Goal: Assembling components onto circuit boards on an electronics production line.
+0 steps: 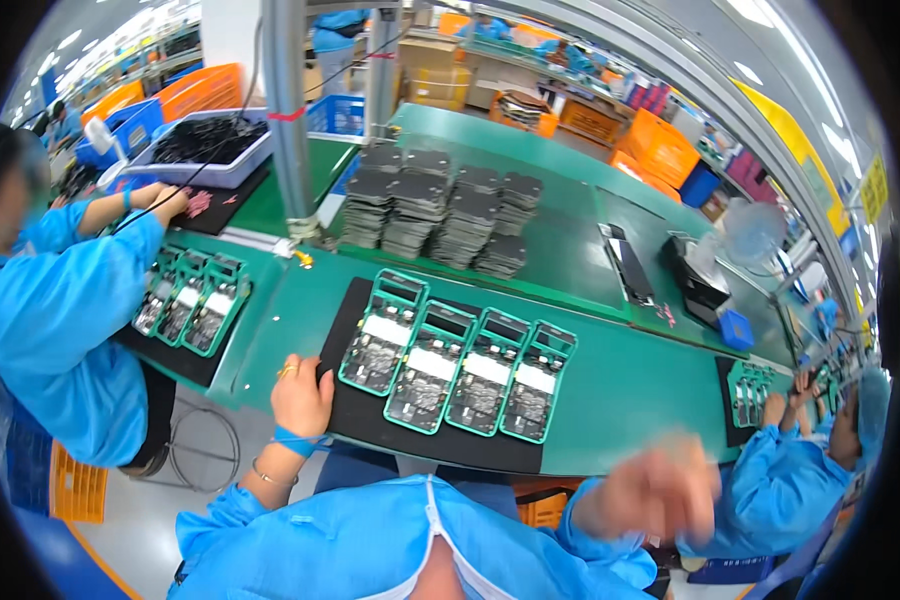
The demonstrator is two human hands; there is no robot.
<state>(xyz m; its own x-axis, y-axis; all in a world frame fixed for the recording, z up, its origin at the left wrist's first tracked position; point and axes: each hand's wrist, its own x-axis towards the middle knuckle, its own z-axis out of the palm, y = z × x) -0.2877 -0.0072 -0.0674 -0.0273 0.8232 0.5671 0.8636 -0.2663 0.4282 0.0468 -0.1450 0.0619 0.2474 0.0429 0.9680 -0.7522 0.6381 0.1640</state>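
Observation:
My left hand [303, 397] rests at the left edge of a black mat [480, 455], thumb apart from the fingers, holding nothing I can see. It wears a ring, a blue wrist strap and a bangle. Just right of it, several green-rimmed device housings [422, 375] lie side by side on the mat. Each has a dark circuit board, a white label and an open window at its far end. Smeared by motion, my right hand [665, 490] hovers at the table's front edge, right of the mat. Its fingers are too blurred to show whether they hold anything.
Stacks of grey plates [400, 205] stand behind the mat on the green table [620, 385], near a metal post [288, 120]. A co-worker [70, 320] sits at left beside similar housings; another [780, 490] works at right. A black box [692, 280] stands farther back.

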